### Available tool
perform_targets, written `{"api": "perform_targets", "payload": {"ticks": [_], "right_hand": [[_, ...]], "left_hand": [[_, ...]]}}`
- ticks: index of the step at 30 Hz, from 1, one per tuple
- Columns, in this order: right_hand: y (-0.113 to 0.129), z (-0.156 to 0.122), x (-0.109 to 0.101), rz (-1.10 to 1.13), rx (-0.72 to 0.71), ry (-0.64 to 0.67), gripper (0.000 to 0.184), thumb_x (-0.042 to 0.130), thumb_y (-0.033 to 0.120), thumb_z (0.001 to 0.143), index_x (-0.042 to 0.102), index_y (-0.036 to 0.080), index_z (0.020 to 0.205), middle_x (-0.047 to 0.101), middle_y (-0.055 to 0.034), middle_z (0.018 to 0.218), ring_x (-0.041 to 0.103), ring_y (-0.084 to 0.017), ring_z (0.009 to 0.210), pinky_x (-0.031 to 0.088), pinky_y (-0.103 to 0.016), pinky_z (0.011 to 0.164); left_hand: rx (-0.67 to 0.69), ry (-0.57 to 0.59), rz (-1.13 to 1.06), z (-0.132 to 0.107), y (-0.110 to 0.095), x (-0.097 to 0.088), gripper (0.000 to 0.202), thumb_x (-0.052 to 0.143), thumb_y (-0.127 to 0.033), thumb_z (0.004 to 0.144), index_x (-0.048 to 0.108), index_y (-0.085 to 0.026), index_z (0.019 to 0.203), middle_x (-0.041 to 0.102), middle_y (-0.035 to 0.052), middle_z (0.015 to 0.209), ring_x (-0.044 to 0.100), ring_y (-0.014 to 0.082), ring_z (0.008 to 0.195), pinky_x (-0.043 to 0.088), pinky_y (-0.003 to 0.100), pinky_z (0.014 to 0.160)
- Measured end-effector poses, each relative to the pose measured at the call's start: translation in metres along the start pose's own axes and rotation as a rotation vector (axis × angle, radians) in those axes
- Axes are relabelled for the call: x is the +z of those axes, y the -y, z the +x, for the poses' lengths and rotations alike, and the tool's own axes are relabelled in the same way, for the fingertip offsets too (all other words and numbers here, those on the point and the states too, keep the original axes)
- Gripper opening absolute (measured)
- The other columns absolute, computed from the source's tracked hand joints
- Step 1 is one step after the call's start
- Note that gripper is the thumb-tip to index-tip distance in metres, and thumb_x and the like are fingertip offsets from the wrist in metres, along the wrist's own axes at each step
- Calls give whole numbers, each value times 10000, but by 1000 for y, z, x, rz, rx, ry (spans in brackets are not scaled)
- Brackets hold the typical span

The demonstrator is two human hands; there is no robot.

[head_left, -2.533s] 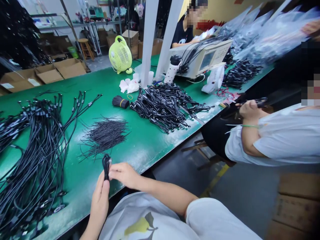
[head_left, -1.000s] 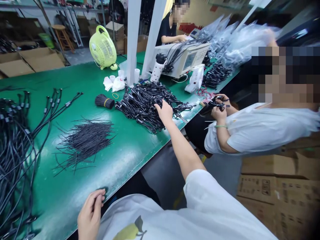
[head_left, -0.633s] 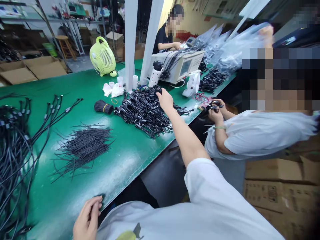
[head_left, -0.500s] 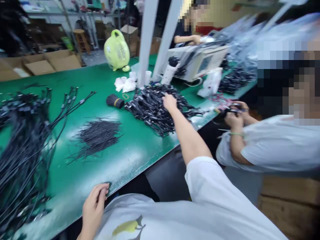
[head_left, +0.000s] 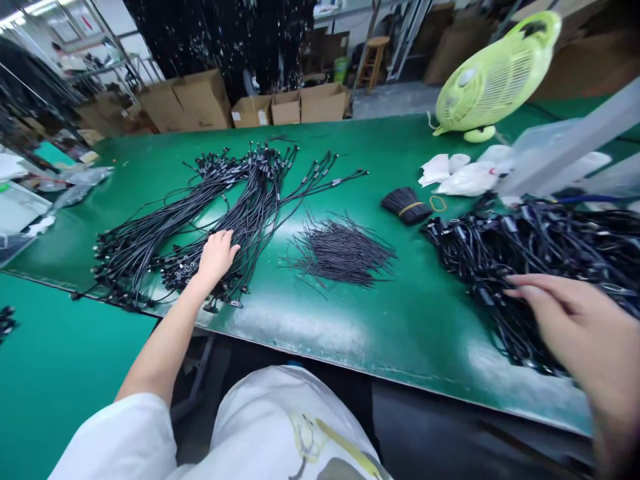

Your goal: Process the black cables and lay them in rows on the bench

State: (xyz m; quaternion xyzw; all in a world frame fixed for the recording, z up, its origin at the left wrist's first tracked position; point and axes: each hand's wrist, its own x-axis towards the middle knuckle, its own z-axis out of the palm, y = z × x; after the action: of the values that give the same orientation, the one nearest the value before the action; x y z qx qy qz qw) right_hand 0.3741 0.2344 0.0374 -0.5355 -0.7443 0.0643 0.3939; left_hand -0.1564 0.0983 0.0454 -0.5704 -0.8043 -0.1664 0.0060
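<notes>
My left hand (head_left: 216,254) lies on the near end of a long bundle of black cables (head_left: 220,207) spread across the green table (head_left: 310,327); its fingers curl down among the strands, and whether they grip one cannot be made out. My right hand (head_left: 575,323) hovers at the right, fingers stretched out and holding nothing, just over the near edge of a heap of coiled black cables (head_left: 535,247). Between the two hands lies a loose pile of thin black ties (head_left: 343,250).
A banded bunch of black ties (head_left: 406,203) and a rubber band (head_left: 438,203) lie behind the heap. White cloths (head_left: 457,175) and a lime-green fan (head_left: 493,77) sit at the back right. A white post (head_left: 575,147) leans there. Cardboard boxes (head_left: 240,103) line the far floor.
The view has swung left. My right hand has pulled back from deep in the coiled heap to its near edge. My left hand has left the table edge for the long cable bundle.
</notes>
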Motion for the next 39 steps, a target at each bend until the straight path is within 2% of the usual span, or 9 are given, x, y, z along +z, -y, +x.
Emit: {"api": "perform_targets", "payload": {"ticks": [5,11,14,17,21,25,29,32,39], "right_hand": [[78,10,53,272,-169,363,218,480,411,875,689,352,896,690,-84,972,654,-253,931,496,-459,897],[215,14,149,275,-513,528,574,579,352,881,398,187,1401,365,-157,1442,451,-237,1274,460,-382,999],[267,30,198,121,-710,661,357,569,357,902,550,209,1227,518,-103,1279,562,-192,1073,496,-307,851],[280,69,214,35,-657,615,227,409,218,969,612,151,1048,607,-96,1052,574,-183,941,466,-301,811],[257,127,191,-19,-531,329,285,322,194,991,586,113,1059,580,-148,1105,509,-222,1038,401,-345,898],[252,154,154,-67,-492,63,298,289,240,1017,574,170,1066,593,-64,1039,543,-157,923,420,-266,816],[254,158,101,-154,-509,-49,367,237,297,1029,566,174,1137,580,-46,1024,554,-165,1002,437,-308,860],[231,140,55,-362,-471,124,483,183,417,1018,587,190,1156,574,-74,980,582,-221,996,439,-355,780],[142,24,-1,-592,-418,235,572,49,520,946,325,391,1430,584,-170,839,531,-182,600,136,-385,463]], "left_hand": [[32,46,-21,21,17,-15,207,449,-279,905,608,-146,909,662,132,948,616,236,896,458,334,835],[103,268,-340,-44,-36,-65,418,427,-479,887,603,-198,1141,644,1,699,588,170,586,461,255,602],[132,428,-429,-75,-37,-81,513,465,-505,853,590,-203,1248,633,2,663,592,183,588,461,259,561],[-40,413,-516,-89,-1,-83,510,521,-514,835,603,-194,1223,603,-1,667,549,161,570,448,247,525],[-189,217,-654,-94,63,-77,406,561,-558,811,633,-172,914,530,-20,598,492,139,540,449,247,530],[-166,83,-709,-88,82,-62,372,588,-545,807,618,-179,862,631,38,757,599,194,759,496,294,712],[-194,70,-1019,-76,57,-58,321,597,-481,834,535,-188,720,515,-1,671,502,128,593,433,244,537],[-264,246,-1342,-68,25,-61,354,556,-431,869,422,-187,651,340,-46,610,269,59,446,248,202,387],[-358,496,-1589,-51,-29,-27,238,513,-370,907,484,-171,781,359,-26,683,420,80,570,364,178,490]]}}
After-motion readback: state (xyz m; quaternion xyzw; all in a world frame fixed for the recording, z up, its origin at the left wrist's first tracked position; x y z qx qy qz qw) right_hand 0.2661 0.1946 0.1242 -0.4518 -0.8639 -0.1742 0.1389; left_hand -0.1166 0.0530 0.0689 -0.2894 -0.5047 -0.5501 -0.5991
